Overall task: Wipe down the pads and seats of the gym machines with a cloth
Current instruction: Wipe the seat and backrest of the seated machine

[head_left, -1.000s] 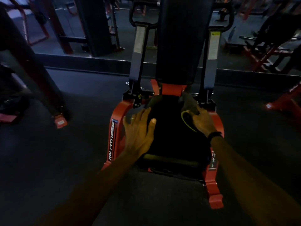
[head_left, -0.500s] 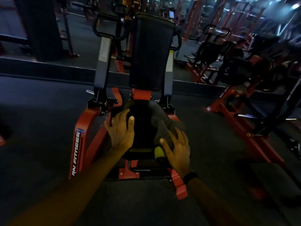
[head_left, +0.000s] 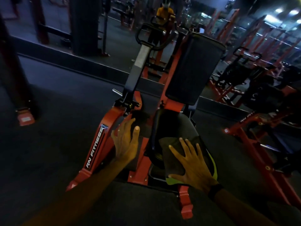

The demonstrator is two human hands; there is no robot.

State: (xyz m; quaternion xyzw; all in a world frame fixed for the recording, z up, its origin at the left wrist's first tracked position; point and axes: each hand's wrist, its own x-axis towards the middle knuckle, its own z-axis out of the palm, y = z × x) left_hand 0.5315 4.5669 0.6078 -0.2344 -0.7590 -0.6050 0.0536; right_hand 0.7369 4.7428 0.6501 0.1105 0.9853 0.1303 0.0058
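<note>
A red-framed gym machine has a black seat (head_left: 172, 126) low in the middle and a tall black back pad (head_left: 193, 67) above it. A dark cloth with a yellow-green edge (head_left: 174, 157) lies on the front of the seat. My right hand (head_left: 192, 165) presses flat on the cloth with the fingers spread. My left hand (head_left: 126, 141) is off the seat, fingers straight and spread, over the gap beside the red frame (head_left: 97, 147). It holds nothing.
A mirror wall (head_left: 114, 38) runs behind the machine and reflects a person in a yellow top (head_left: 163, 13). Other red machines (head_left: 260, 128) crowd the right side. A dark post with a red foot (head_left: 24, 118) stands at the left on dark flooring.
My right hand has drawn the cloth from the back of the seat to its front edge. My left hand has slid off the seat to the left. The view has swung left and up.
</note>
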